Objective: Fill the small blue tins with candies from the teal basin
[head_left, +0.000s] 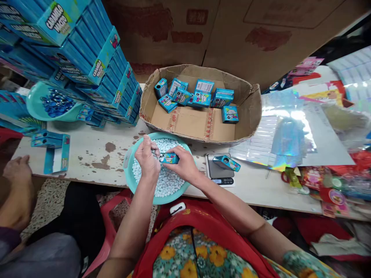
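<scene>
Bowl (165, 200) of white candies (169, 187). Above it: right hand (185, 164) grips small blue box (170, 158); left hand (147, 159), fingers curled, at box's end, contents of grip unclear. Possible faults: candies spilling past narrow mouth; thin walls denting under squeeze. Right of bowl: scale (212, 170) bearing second box (231, 163), near right forearm, easily bumped. Behind bowl: carton (191, 122), its wall limiting forward reach. Left of bowl: tall box stacks (95, 69); farther left, co-worker's hand (17, 170).
</scene>
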Motion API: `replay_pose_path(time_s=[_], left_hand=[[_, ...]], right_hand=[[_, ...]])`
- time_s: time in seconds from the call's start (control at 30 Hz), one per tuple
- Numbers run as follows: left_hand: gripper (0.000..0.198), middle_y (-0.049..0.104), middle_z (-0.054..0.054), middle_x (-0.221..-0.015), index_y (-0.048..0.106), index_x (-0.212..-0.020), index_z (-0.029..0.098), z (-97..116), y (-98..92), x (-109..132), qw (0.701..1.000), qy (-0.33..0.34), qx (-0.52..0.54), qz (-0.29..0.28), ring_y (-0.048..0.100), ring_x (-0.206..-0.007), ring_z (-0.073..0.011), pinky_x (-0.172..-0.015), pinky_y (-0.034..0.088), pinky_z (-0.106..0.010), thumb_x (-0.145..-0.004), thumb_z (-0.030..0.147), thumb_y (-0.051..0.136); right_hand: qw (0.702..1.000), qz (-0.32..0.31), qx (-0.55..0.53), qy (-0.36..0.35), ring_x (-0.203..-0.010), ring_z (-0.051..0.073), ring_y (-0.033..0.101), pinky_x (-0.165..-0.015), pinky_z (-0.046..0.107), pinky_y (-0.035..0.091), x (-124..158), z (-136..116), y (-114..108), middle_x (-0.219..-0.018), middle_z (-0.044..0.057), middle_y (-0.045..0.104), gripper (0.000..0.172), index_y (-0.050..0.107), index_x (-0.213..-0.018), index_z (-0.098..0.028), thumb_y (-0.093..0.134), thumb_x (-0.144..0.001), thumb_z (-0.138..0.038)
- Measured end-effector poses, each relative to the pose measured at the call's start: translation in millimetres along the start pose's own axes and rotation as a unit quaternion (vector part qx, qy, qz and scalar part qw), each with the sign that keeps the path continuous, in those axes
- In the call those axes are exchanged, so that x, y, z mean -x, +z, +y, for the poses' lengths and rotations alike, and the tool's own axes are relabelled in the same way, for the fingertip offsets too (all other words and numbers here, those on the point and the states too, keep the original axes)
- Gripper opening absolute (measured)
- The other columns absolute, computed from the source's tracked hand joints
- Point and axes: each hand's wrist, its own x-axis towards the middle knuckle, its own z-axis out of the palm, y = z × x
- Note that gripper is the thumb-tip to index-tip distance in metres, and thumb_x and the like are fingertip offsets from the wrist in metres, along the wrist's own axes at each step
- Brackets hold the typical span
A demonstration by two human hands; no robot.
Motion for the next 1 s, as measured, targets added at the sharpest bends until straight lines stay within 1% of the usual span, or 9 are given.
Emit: replay_pose_path(time_s=[0.17,0.3,0.37,0.47,0.57,0.67,0.77,0.9,1.0], left_hand=[[0.049,0.038,0.006,-0.046,0.038,-0.054,0.016,6.5,5.1,4.9,0.997,-0.053,0.043,-0.036,0.032,-0.034,-0.0026,-0.034,0.02,-0.018,-0.075,0.052,0.065],[0.047,0.037,0.006,-0.045,0.039,-0.056,0.016,15.6,-8.5,-2.9,0.98,-0.136,0.128,-0.063,0.028,-0.032,-0.0025,-0.032,0.018,-0.016,-0.08,0.052,0.059],[0.043,0.039,0.005,-0.047,0.043,-0.062,0.017,12.5,-21.9,-11.7,0.974,-0.165,0.154,-0.02,0.034,-0.034,-0.004,-0.033,0.024,-0.016,-0.086,0.051,0.051],[0.033,0.049,0.002,-0.055,0.045,-0.067,0.017,-3.0,-38.9,-19.4,0.961,-0.244,0.113,0.072,0.047,-0.044,-0.0058,-0.039,0.036,-0.014,-0.091,0.038,0.046],[0.029,0.048,0.003,-0.054,0.044,-0.067,0.016,-19.0,-37.7,-8.0,0.944,-0.316,0.085,0.042,0.042,-0.039,-0.0047,-0.034,0.03,-0.013,-0.091,0.031,0.048],[0.036,0.041,0.005,-0.049,0.041,-0.064,0.017,-29.7,-11.3,21.7,0.943,-0.315,0.097,-0.041,0.035,-0.035,-0.0044,-0.032,0.023,-0.014,-0.087,0.041,0.053],[0.042,0.046,0.004,-0.053,0.04,-0.061,0.016,-45.5,33.3,58.6,0.952,-0.288,0.068,-0.083,0.036,-0.036,-0.0028,-0.032,0.021,-0.015,-0.078,0.046,0.064],[0.047,0.042,0.005,-0.051,0.043,-0.062,0.016,-82.0,95.1,99.0,0.953,-0.276,0.052,-0.116,0.034,-0.036,-0.0021,-0.032,0.019,-0.016,-0.07,0.053,0.07],[0.049,0.039,0.006,-0.051,0.043,-0.063,0.016,-110.1,130.4,116.0,0.954,-0.264,0.056,-0.132,0.033,-0.037,-0.0026,-0.034,0.02,-0.017,-0.067,0.059,0.068]], right_hand=[[0.998,-0.004,-0.067,-0.004,-0.092,0.02,0.059,-0.084,0.032,0.044,2.7,14.8,-2.2,-0.094,0.003,0.064,0.03,0.063,-0.096,-0.021,0.074,-0.068,-0.023],[0.989,0.007,-0.145,0.008,-0.089,0.018,0.059,-0.083,0.031,0.045,9.1,26.7,-10.9,-0.094,0.002,0.062,0.033,0.065,-0.097,-0.02,0.076,-0.067,-0.028],[0.984,0.007,-0.178,0.019,-0.09,0.018,0.059,-0.083,0.031,0.045,15.7,30.7,-18.5,-0.094,0.002,0.062,0.036,0.065,-0.097,-0.02,0.079,-0.064,-0.03],[0.973,0.014,-0.228,0.034,-0.091,0.017,0.059,-0.084,0.03,0.045,30.5,34.7,-33.6,-0.096,0.001,0.064,0.041,0.066,-0.098,-0.021,0.081,-0.061,-0.031],[0.966,0.03,-0.252,0.056,-0.087,0.016,0.06,-0.081,0.029,0.046,49.7,37.8,-54.3,-0.093,0.001,0.064,0.041,0.066,-0.098,-0.021,0.081,-0.061,-0.032],[0.964,0.062,-0.247,0.069,-0.087,0.017,0.06,-0.08,0.03,0.048,74.7,43.7,-83.3,-0.095,0.001,0.064,0.041,0.066,-0.099,-0.023,0.081,-0.062,-0.033],[0.955,0.121,-0.244,0.116,-0.088,0.018,0.061,-0.08,0.032,0.049,107.6,57.6,-118.0,-0.097,0.002,0.065,0.043,0.065,-0.1,-0.024,0.081,-0.062,-0.034],[0.922,0.254,-0.211,0.202,-0.084,0.019,0.062,-0.078,0.033,0.05,156.3,90.4,-159.9,-0.094,0.002,0.067,0.043,0.065,-0.099,-0.022,0.081,-0.061,-0.034],[0.887,0.345,-0.182,0.249,-0.079,0.018,0.061,-0.074,0.032,0.05,184.2,115.8,-180.6,-0.088,0.002,0.067,0.044,0.065,-0.097,-0.02,0.081,-0.06,-0.036]])
